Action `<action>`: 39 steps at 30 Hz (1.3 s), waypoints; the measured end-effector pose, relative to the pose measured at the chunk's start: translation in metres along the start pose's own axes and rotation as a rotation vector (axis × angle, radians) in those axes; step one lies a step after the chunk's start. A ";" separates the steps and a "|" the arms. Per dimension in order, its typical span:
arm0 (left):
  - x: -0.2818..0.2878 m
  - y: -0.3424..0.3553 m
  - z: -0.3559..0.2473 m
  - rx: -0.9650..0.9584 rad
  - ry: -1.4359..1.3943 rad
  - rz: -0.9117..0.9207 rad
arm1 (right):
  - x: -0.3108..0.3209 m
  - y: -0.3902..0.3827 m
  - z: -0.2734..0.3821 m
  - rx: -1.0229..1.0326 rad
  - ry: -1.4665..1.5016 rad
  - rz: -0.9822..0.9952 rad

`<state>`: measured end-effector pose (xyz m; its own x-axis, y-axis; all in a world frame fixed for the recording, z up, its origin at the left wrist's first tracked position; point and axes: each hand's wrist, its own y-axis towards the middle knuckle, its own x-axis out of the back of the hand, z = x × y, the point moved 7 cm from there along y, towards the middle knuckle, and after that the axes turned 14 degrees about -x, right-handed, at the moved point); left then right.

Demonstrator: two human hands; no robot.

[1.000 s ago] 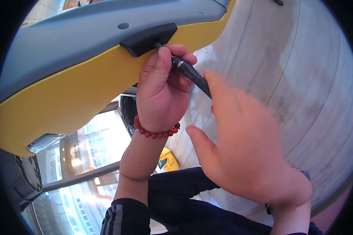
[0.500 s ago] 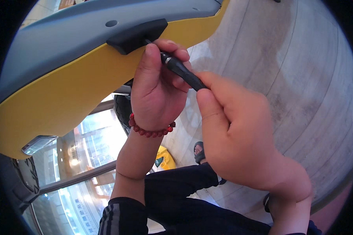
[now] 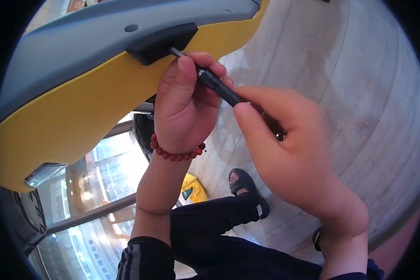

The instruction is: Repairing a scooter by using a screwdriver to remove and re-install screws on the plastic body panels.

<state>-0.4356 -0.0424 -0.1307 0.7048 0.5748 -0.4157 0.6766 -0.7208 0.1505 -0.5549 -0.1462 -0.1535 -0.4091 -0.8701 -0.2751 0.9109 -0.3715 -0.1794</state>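
A screwdriver with a black textured handle (image 3: 221, 88) runs slantwise between my hands. Its thin metal shaft (image 3: 176, 52) meets a black plastic block (image 3: 165, 42) on the side of a yellow and grey machine body; the tip is hidden. My left hand (image 3: 186, 98), with a red bead bracelet (image 3: 176, 155) at the wrist, pinches the front of the screwdriver between thumb and fingers. At the rear end of the handle, my right hand (image 3: 289, 144) is closed with thumb and forefinger. A small shiny dark spot shows inside its curled fingers; I cannot make out what it is.
The yellow panel (image 3: 79, 112) and grey cover (image 3: 79, 46) fill the upper left. Below them are a dark tyre (image 3: 144, 133) and bright glass (image 3: 112, 163). A yellow object (image 3: 195, 187) lies on the wood-look floor (image 3: 308, 60) near a sandalled foot (image 3: 241, 183).
More of the shaft shows between the block and my left fingers. My left hand has slid slightly down, and my right hand has turned, its fingers loosening a little. The sandalled foot is more exposed.
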 end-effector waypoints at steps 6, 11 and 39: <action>0.002 -0.001 0.001 0.020 0.039 -0.013 | -0.008 -0.018 0.021 0.259 -0.744 -0.271; 0.001 -0.002 0.001 0.021 0.012 -0.018 | -0.011 -0.015 0.026 0.337 -0.692 -0.320; -0.003 0.000 0.000 0.042 0.089 -0.069 | -0.020 -0.013 0.027 0.297 -0.551 -0.327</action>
<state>-0.4378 -0.0447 -0.1294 0.6741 0.6546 -0.3421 0.7162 -0.6926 0.0861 -0.5568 -0.1331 -0.1203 -0.6490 -0.7070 0.2811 0.7542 -0.6463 0.1157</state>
